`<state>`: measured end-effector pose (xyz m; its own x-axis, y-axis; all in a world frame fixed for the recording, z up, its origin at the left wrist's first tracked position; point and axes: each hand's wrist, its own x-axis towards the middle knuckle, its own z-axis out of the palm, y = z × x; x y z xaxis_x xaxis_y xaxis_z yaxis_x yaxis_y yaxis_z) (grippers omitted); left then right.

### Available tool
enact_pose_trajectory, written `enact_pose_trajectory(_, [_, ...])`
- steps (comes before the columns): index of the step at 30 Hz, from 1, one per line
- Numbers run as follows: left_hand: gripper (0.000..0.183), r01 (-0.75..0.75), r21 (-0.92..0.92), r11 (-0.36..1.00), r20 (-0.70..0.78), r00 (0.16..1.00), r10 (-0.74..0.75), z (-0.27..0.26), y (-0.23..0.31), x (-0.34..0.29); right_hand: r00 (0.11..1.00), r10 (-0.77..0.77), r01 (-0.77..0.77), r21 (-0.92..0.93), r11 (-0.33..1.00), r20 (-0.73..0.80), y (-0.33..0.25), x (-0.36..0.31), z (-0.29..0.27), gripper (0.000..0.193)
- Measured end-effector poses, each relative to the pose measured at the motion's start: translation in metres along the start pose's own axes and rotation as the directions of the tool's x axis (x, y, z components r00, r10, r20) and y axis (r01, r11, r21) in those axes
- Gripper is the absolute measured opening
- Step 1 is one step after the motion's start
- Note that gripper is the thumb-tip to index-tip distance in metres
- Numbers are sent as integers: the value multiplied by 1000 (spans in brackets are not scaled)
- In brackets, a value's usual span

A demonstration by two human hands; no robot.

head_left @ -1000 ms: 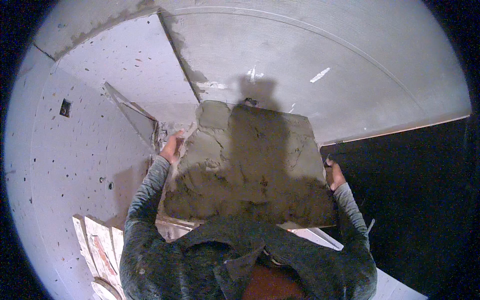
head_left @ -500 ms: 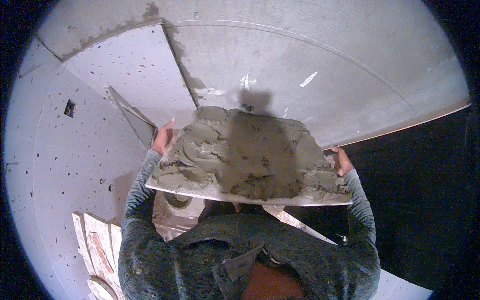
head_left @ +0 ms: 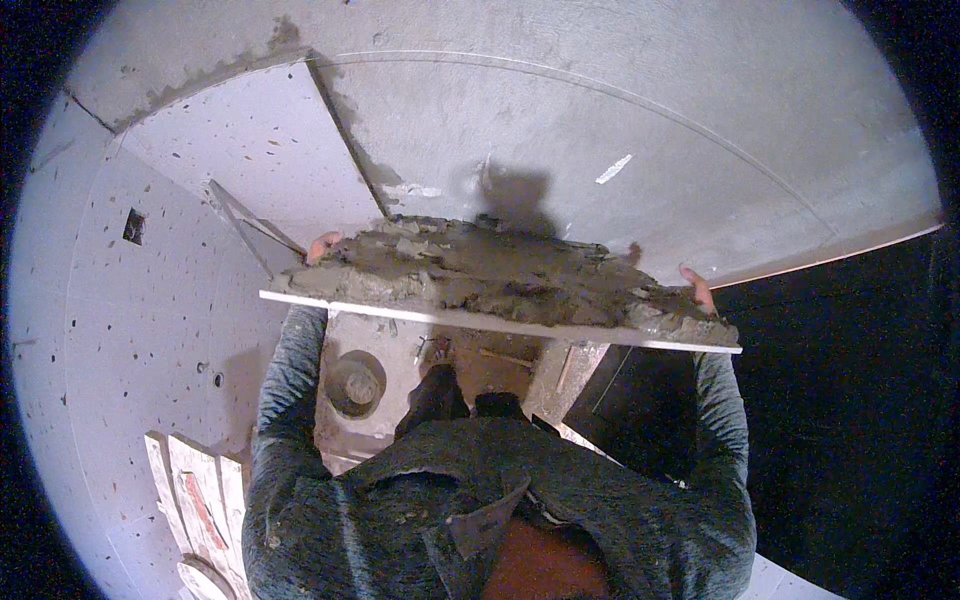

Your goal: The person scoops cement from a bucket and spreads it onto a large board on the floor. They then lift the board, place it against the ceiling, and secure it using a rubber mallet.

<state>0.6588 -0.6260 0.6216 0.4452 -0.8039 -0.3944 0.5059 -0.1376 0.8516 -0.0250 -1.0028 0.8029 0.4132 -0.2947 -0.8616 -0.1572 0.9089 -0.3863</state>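
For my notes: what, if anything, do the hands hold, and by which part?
A mortar-covered slab, held at opposite sides by the left hand and right hand.

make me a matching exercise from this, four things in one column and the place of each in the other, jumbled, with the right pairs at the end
Things
1. Left hand
2. Right hand
3. Mortar
4. Dark square opening

Places
A. At the right end of the held tile
B. In the speckled wall on the left
C. At the left end of the held tile
D. Spread unevenly over the face of the held tile

Right pairs: 1-C, 2-A, 3-D, 4-B
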Motion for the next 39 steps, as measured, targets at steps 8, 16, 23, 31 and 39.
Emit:
enact_pose_trajectory(8, [36,-450,403,797,303,887,348,76,34,-8,596,-802,803,-16,596,45,7,25,-42,45])
enact_pose_trajectory(16, [39,-107,-231,967,21,993,115,141,101,-23,660,-734,743,-8,669,-161,-17,31,2,57])
enact_pose_trajectory(23, [48,-23,-262,965,1,1000,24,177,127,-19,648,-731,707,-187,682,-216,-33,17,28,61])
enact_pose_trajectory(31, [68,-37,-350,936,-163,986,-22,190,125,-3,574,-762,765,-135,630,-300,-43,27,57,62])
enact_pose_trajectory(39, [80,-95,-300,949,-186,982,40,171,92,29,522,-743,754,-182,631,-418,-56,47,58,63])
